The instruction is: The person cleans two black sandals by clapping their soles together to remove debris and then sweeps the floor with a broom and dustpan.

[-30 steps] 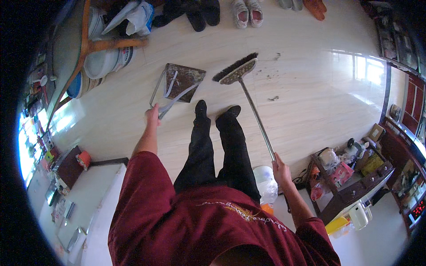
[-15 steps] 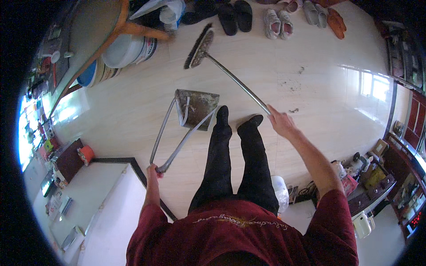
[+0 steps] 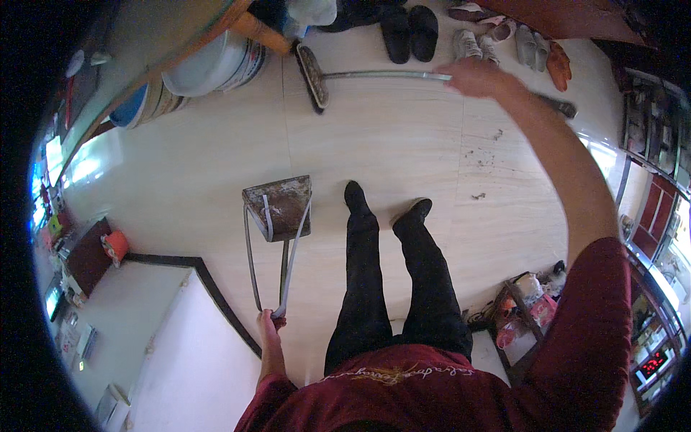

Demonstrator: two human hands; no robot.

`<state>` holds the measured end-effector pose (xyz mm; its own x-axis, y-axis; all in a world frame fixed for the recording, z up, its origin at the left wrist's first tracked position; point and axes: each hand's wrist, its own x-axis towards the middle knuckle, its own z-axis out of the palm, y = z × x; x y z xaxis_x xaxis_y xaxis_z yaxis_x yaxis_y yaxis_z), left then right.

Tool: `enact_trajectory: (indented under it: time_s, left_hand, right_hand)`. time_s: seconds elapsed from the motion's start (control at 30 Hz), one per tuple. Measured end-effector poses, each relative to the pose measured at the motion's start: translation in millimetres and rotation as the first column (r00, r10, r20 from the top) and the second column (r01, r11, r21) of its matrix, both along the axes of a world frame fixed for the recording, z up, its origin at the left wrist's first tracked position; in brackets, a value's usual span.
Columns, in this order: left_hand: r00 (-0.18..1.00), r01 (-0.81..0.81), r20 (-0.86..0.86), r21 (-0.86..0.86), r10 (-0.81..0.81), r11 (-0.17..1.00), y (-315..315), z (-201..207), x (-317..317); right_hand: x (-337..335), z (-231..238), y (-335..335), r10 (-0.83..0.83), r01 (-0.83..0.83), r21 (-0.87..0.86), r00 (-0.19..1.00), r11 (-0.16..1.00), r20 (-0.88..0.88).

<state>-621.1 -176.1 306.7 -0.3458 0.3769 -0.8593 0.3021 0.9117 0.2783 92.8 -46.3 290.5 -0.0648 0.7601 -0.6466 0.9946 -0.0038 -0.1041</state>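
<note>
My right hand [image 3: 479, 77] is reached far forward, its fingers wrapped round the metal handle of a broom [image 3: 385, 74]. The broom lies crosswise, its wide bristled head [image 3: 312, 78] at the left near the table leg, its handle end sticking out beyond my wrist. Low on the left, my left hand [image 3: 271, 324] grips the end of a long-handled dustpan [image 3: 279, 209]. The pan is stained brown and grey, and sits left of my feet. Some dark specks of dirt [image 3: 481, 162] are scattered on the tiles to the right.
Black slippers [image 3: 409, 34], white sneakers [image 3: 468, 45] and orange shoes [image 3: 558, 66] line the far side. Buckets [image 3: 209, 65] stand under a wooden-edged table [image 3: 180, 43] at far left. A white block with a dark border [image 3: 205, 324] is near left, a cluttered rack [image 3: 522, 309] near right.
My right hand has moved forward, turning the broom from slanted to crosswise, its head staying far left. The dustpan has shifted left and nearer to me, still in my left hand.
</note>
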Motion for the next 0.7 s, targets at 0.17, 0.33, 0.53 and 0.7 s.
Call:
enact_trajectory:
  time_s: [0.17, 0.33, 0.53, 0.7]
  left_hand:
    - [0.994, -0.112, -0.009, 0.006, 0.112, 0.994, -7, -17, -14]
    - [0.968, -0.248, -0.035, -0.030, 0.247, 0.968, -11, -24, -13]
    - [0.953, -0.302, -0.009, -0.092, 0.302, 0.949, -4, -35, -10]
    - [0.913, -0.407, -0.025, -0.085, 0.406, 0.910, -20, -33, -15]
  right_hand:
    - [14, 58, 92, 0.101, -0.098, -0.024, 0.968, 0.995, 0.231]
    - [-32, 142, 198, 0.282, -0.254, -0.132, 0.916, 0.958, 0.287]
    - [-80, 163, 282, 0.424, -0.384, -0.181, 0.829, 0.905, 0.364]
    - [-141, 132, 346, 0.525, -0.459, -0.265, 0.798, 0.848, 0.297]
